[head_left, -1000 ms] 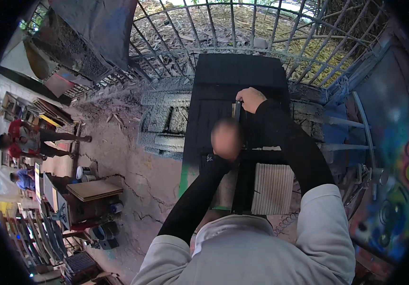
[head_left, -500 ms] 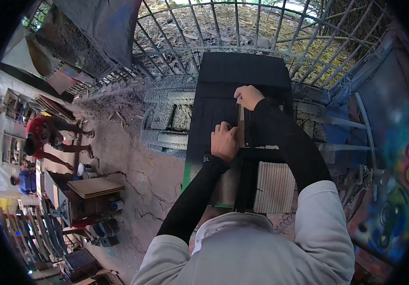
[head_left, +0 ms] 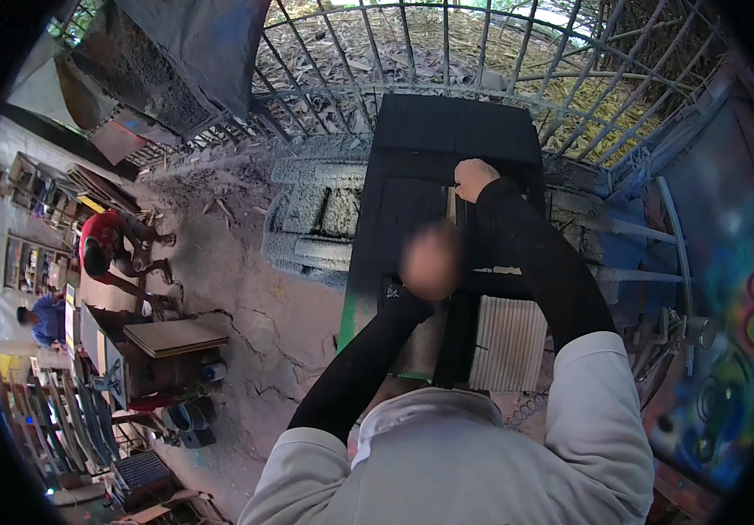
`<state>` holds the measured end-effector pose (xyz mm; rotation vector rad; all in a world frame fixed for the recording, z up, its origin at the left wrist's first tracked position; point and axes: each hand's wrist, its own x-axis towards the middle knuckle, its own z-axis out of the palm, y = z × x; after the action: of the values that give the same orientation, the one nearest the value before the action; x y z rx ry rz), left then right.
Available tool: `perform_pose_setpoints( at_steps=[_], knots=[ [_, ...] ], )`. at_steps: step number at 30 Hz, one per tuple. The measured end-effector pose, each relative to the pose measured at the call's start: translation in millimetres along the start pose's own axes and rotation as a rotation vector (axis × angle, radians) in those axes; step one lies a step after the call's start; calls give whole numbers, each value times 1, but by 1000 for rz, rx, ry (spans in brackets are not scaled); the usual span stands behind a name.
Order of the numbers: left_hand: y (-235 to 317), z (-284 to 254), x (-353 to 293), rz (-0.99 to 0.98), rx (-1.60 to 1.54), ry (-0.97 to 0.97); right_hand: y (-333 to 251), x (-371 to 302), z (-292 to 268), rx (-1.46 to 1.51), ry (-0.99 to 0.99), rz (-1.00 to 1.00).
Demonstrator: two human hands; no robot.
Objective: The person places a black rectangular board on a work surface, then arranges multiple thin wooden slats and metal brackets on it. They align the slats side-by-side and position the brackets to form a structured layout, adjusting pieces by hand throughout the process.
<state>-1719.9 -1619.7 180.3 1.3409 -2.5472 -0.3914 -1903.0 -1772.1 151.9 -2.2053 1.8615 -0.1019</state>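
The cracked floor (head_left: 259, 324) runs to a barred fence (head_left: 407, 39). On this side is a big black board (head_left: 456, 127), with a ridged panel (head_left: 510, 346) nearer. The right hand (head_left: 476, 181) pinches a thin strip (head_left: 452, 208) on the board. The blurry left hand (head_left: 432, 261) blocks some; I can't tell its grip.

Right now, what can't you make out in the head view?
- Left hand, head view: blurred over; finger positions unreadable.
- Narrow tan strip, head view: near end hidden by that blurred patch.
- Right hand, head view: fingertips too small to tell pinching from touching the strip.
- Ribbed panel, head view: upper right corner covered by the right black sleeve.
- Barred metal fence, head view: cut off by the top edge.
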Motion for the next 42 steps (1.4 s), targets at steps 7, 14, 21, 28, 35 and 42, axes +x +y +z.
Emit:
perform_pose_setpoints(
  at_steps=[7, 14, 21, 28, 35, 42],
  knots=[
    [-1, 4, 0, -23, 30, -21, -9, 1, -11, -7, -44, -44],
    [-6, 16, -6, 23, -52, 134, -1, 1, -8, 127, 82, -141],
    [-8, 10, -18, 77, -91, 156, -9, 3, -9, 147, 82, -227],
    [-14, 12, -21, 40, -15, 216, -1, 9, -8, 266, 54, -225],
    [-24, 21, -18, 85, 22, 229, -4, 9, -4, 280, 41, -181],
    [-32, 24, -18, 121, 20, 194, -1, 5, -1, 349, 33, -217]
  ],
)
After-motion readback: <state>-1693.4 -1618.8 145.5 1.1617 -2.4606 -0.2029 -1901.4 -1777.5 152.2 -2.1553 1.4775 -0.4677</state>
